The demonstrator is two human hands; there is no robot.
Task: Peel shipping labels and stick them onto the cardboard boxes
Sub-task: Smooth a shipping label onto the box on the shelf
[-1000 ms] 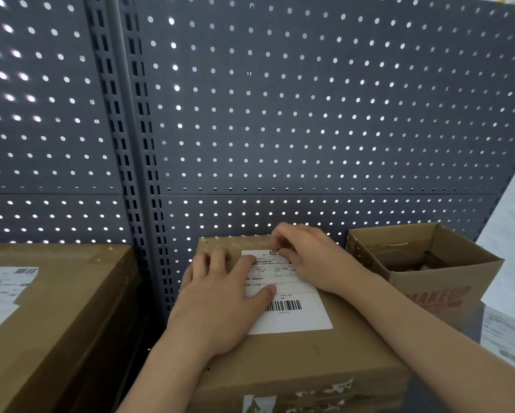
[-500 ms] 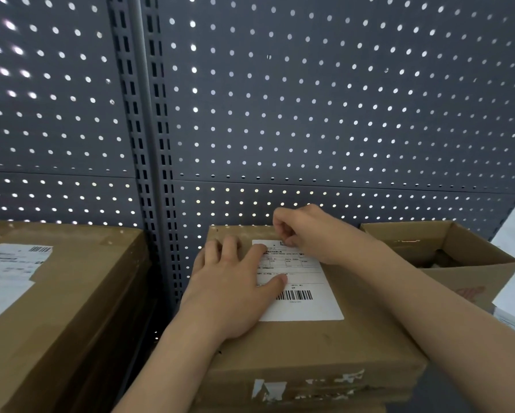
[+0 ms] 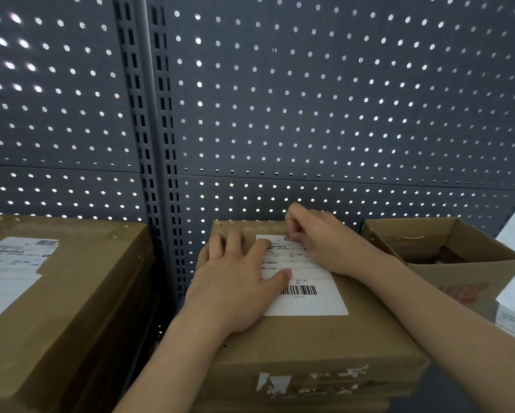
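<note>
The left hand point(image 3: 238, 281), fingers straight, pins the label point(image 3: 310, 302) flat on the box point(image 3: 325, 347) while the right hand point(image 3: 325, 239), fingers curled, pinches its 12 o'clock edge, probably to seat it.

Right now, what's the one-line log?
left hand: flat on label | right hand: fingers curled at label's top edge | box: label on top

Presses left hand point(image 3: 241, 281) flat, fingers straight, at lower centre; holds right hand point(image 3: 322, 239) just upper right, fingers curled.
</note>
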